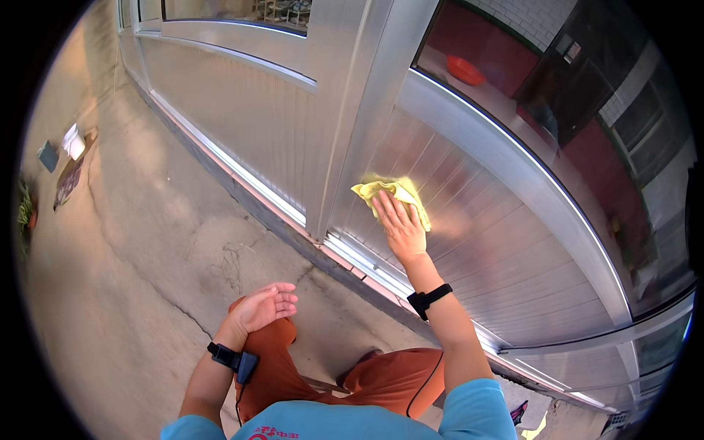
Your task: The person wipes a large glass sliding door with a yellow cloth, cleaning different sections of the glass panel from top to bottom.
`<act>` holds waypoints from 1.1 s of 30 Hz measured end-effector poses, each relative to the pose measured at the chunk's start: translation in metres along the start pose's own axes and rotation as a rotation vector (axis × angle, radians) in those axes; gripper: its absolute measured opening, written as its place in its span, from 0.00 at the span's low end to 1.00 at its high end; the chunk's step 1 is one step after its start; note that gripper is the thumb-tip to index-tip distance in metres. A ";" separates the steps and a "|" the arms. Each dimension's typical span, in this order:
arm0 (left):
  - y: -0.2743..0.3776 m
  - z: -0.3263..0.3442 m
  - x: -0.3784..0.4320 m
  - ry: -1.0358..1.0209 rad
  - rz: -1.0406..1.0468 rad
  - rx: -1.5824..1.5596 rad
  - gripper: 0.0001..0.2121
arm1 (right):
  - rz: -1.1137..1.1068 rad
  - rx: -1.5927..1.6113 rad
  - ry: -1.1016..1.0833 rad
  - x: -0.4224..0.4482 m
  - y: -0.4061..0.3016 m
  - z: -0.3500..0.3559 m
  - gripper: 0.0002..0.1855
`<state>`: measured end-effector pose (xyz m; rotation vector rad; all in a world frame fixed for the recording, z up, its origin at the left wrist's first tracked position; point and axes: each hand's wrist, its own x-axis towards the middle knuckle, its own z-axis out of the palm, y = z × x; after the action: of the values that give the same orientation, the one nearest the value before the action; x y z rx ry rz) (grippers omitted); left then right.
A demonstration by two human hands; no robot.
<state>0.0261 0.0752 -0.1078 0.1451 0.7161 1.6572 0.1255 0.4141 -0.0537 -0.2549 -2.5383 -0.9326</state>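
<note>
My right hand [404,231] lies flat on a crumpled yellow cloth [410,192], pressing it against a ribbed metal lower panel [484,236] of a door or partition. Its fingers are spread over the cloth and point up the panel. My left hand [265,307] rests over my left knee, palm turned partly up, with nothing in it. The fingers of that hand are loosely extended. A metal frame post [352,126] stands just left of the cloth, and a bright sill track [363,258] runs below it.
Glass [577,110] above the panel shows a red basin [465,70] and dark door shapes. A second ribbed panel [231,110] extends left. Cracked concrete [181,236] covers the ground. A white bucket [73,142] and a potted plant [26,212] stand far left.
</note>
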 end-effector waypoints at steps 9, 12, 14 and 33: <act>0.000 0.000 0.001 -0.042 -0.002 -0.035 0.16 | -0.293 0.188 -0.378 -0.083 -0.066 0.086 0.28; 0.000 0.000 0.001 -0.044 0.012 -0.029 0.16 | -0.340 0.092 -0.482 -0.084 -0.064 0.078 0.28; -0.001 -0.001 0.000 -0.053 0.025 -0.023 0.16 | -0.305 0.087 -0.454 -0.077 -0.052 0.063 0.28; -0.003 0.001 0.002 -0.006 0.053 0.028 0.15 | 0.087 -0.021 -0.022 -0.031 0.045 -0.037 0.34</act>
<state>0.0283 0.0778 -0.1095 0.1905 0.7368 1.6968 0.1794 0.4232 -0.0166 -0.3802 -2.5171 -0.9281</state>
